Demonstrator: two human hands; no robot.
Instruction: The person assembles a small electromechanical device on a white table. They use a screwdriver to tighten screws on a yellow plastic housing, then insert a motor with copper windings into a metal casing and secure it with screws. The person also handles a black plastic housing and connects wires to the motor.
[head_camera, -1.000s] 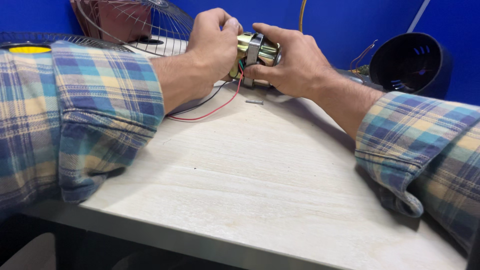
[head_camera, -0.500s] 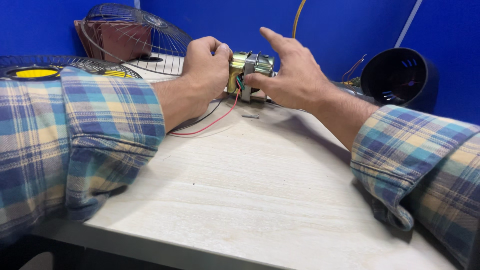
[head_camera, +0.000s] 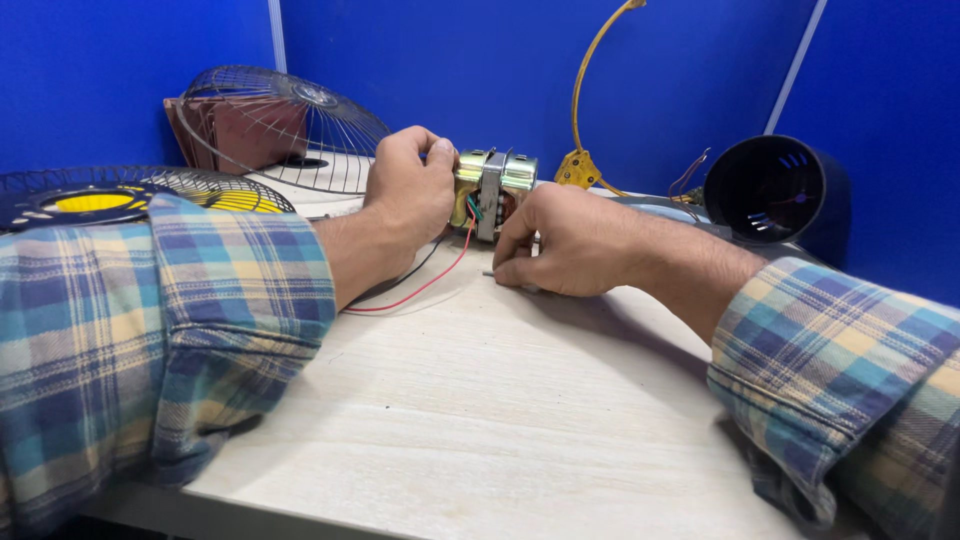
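A small fan motor (head_camera: 492, 188) with a brass-coloured casing and grey steel core stands on the pale wooden table (head_camera: 500, 400). My left hand (head_camera: 408, 195) grips its left end. Red and black wires (head_camera: 420, 283) trail from the motor under that hand. My right hand (head_camera: 560, 240) rests on the table just right of the motor, fingertips pinched on a small metal pin or screw (head_camera: 490, 273) lying on the surface.
Two wire fan guards lie at the left, one (head_camera: 290, 125) leaning at the back, one with a yellow hub (head_camera: 95, 200) flat. A black cylindrical housing (head_camera: 765, 190) sits at the right. A yellow curved bracket (head_camera: 585, 120) rises behind. Blue partition walls surround the table.
My right hand has come off the motor's right side and dropped to the table, closing its fingertips on the small metal piece. The left hand keeps its hold on the motor.
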